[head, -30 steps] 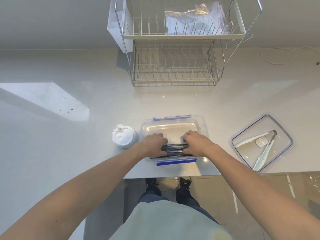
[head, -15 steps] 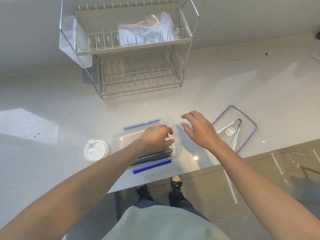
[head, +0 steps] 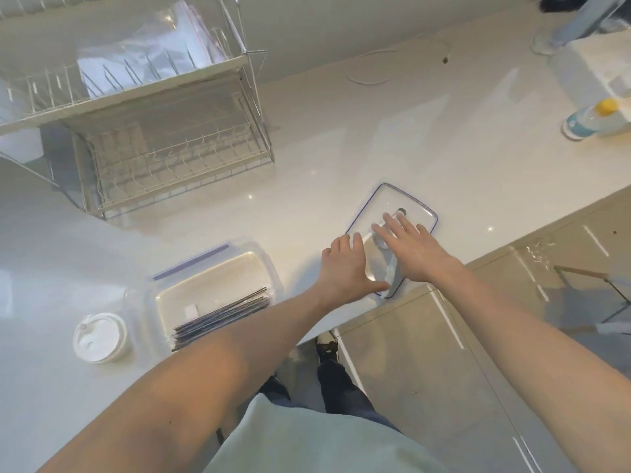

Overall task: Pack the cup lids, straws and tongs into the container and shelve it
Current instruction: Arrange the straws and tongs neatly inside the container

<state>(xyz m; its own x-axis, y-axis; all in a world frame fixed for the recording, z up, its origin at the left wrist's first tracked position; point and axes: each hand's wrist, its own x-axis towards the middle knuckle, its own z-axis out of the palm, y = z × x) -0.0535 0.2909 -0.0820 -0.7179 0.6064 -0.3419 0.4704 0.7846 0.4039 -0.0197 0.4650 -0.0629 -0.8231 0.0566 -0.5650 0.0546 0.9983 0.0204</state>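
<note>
Cup lids (head: pixel 100 337), a short white stack near the bench's front edge on the left: light, rigid plastic, easy to pinch by the rim, probably slick. Just beside them the clear container (head: pixel 218 288) sits open with the dark straws (head: pixel 222 314) lying along its front wall; the straws look thin, light and prone to roll or scatter. Wire rack (head: pixel 164 155) stands toward the back edge. Left hand (head: pixel 345 268) is open, fingers spread, flat at the left edge of the container lid (head: pixel 406 203), gripping nothing. Tongs (head: pixel 389 268) lie on that lid near the front edge, mostly hidden: light, stiff, springy; best taken mid-arm, arms squeezed together. Right hand (head: pixel 409 250) hovers over them, fingers open, nothing held.
</note>
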